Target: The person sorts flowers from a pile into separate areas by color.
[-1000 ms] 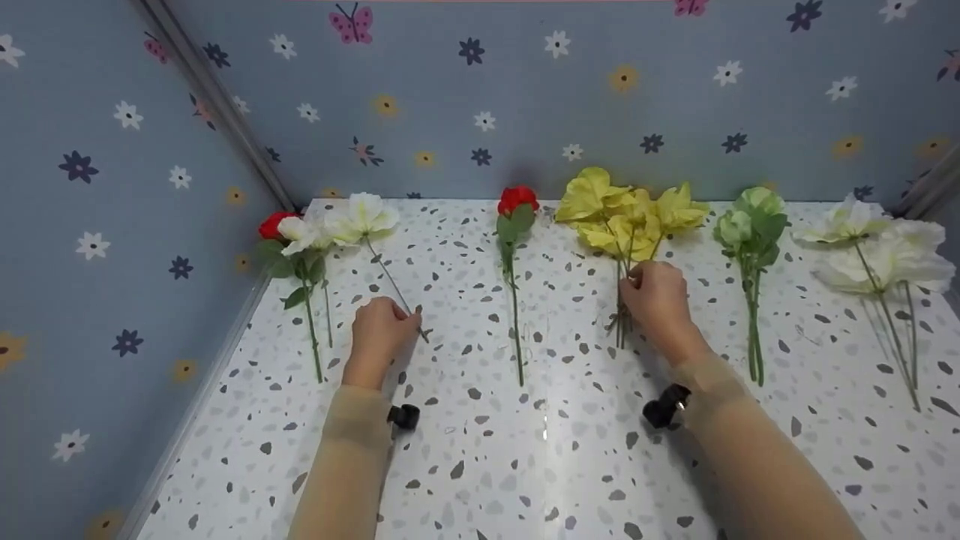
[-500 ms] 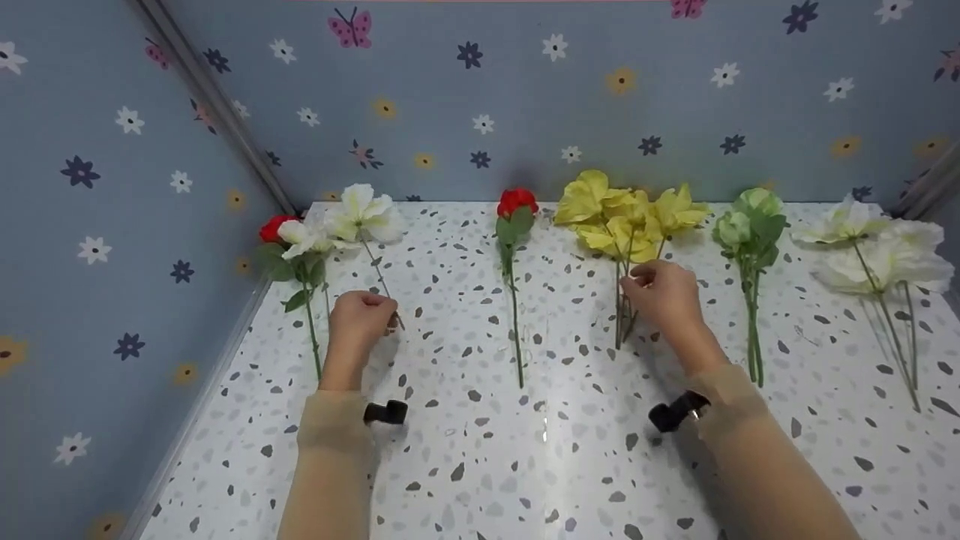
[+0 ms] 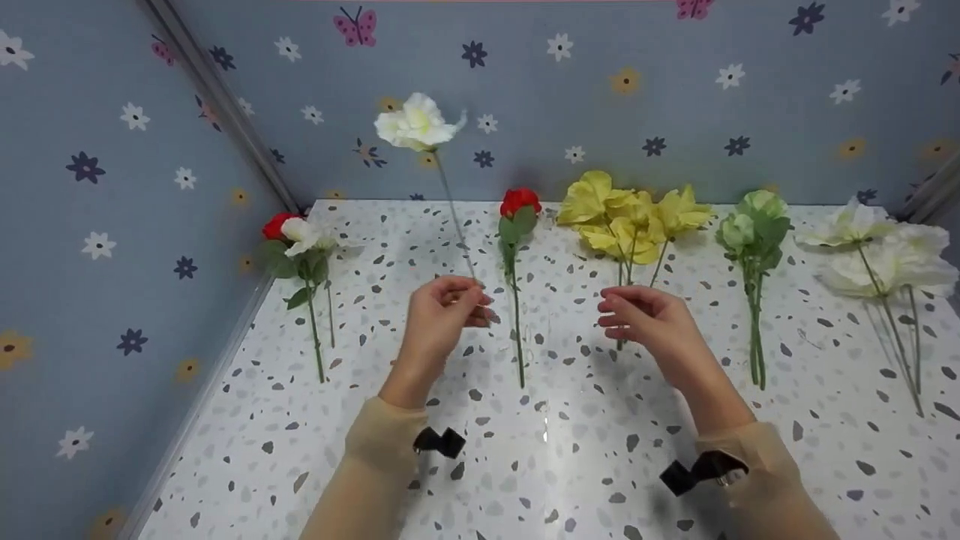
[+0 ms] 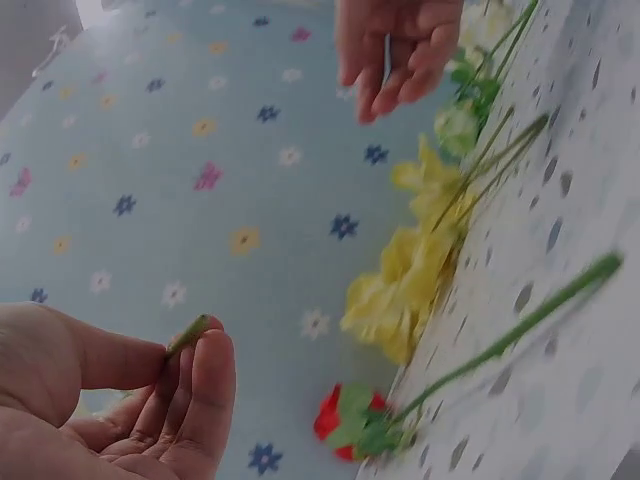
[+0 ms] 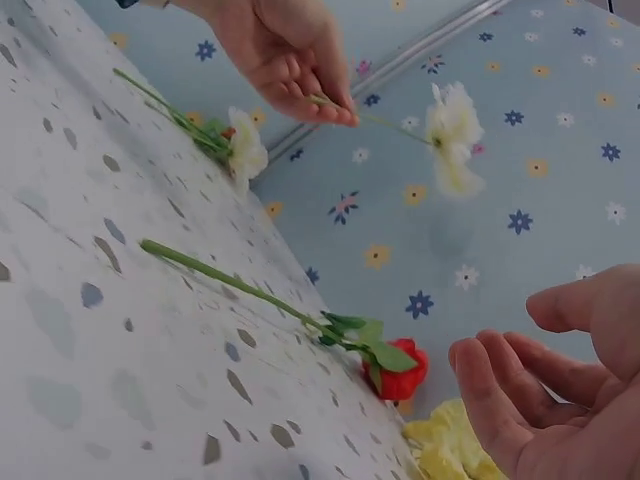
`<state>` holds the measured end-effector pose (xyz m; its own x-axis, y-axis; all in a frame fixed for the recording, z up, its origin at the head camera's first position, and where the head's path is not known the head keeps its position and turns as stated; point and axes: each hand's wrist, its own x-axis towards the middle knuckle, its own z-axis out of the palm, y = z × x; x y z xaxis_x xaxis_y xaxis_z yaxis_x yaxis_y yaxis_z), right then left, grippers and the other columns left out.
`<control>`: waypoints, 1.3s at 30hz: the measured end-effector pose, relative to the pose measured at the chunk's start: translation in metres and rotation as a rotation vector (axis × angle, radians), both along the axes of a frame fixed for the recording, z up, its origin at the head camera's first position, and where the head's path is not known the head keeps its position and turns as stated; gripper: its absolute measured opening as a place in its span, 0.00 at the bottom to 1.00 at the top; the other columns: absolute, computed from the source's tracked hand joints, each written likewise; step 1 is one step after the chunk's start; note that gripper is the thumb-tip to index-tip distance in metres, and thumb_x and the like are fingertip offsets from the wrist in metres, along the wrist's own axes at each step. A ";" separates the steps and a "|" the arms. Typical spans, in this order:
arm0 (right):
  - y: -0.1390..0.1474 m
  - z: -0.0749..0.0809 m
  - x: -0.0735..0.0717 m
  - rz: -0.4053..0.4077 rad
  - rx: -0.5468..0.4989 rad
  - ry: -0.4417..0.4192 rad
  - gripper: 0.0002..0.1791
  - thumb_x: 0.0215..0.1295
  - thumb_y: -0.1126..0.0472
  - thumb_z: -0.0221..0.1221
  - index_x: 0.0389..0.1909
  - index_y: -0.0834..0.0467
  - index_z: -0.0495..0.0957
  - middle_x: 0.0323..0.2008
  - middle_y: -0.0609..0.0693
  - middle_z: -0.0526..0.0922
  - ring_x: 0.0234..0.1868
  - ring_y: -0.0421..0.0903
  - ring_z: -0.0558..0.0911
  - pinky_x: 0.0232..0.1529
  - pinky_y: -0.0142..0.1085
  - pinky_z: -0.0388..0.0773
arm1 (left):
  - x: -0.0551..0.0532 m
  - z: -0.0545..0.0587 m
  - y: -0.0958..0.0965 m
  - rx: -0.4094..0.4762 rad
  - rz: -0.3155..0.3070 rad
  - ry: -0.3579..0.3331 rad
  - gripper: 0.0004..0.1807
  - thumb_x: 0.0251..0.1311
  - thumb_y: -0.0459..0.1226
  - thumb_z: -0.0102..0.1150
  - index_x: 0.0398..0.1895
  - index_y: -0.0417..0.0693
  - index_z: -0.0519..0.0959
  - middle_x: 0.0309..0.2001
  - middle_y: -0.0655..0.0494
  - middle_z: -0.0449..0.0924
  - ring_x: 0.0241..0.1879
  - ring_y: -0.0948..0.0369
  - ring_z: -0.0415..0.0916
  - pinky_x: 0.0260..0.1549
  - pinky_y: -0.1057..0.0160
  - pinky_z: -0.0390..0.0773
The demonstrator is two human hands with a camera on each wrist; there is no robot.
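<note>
A white artificial flower (image 3: 417,124) is raised off the table, its bloom up against the wall. My left hand (image 3: 441,322) pinches the lower stem between thumb and fingers; the stem's cut end (image 4: 187,334) shows in the left wrist view. To the right, my right hand (image 3: 651,324) hovers over the table with loosely bent fingers and nothing held, in front of the yellow flowers (image 3: 630,217), covering part of their stems. Between the hands lies a single red rose (image 3: 519,201) with a green stem, seen also in the right wrist view.
At the left lie another red rose (image 3: 276,225) and a white flower (image 3: 301,236). Farther right are pale green flowers (image 3: 752,217) and a group of white flowers (image 3: 892,251). A blue patterned wall (image 3: 525,90) stands along the back of the speckled table (image 3: 540,465).
My left hand has lifted the white flower from the table's left side and moved right with it. My right hand has let go of the yellow flowers' stems and drawn back towards me.
</note>
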<state>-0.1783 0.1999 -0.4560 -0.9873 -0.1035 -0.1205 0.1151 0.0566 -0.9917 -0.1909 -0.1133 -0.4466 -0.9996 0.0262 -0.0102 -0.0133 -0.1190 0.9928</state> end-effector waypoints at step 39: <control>-0.023 -0.011 0.025 0.060 -0.030 0.048 0.17 0.78 0.70 0.64 0.64 0.70 0.81 0.48 0.60 0.87 0.41 0.48 0.90 0.46 0.44 0.91 | 0.055 -0.037 0.093 -0.021 -0.545 -0.192 0.08 0.75 0.24 0.63 0.48 0.23 0.84 0.36 0.39 0.90 0.33 0.53 0.92 0.37 0.55 0.92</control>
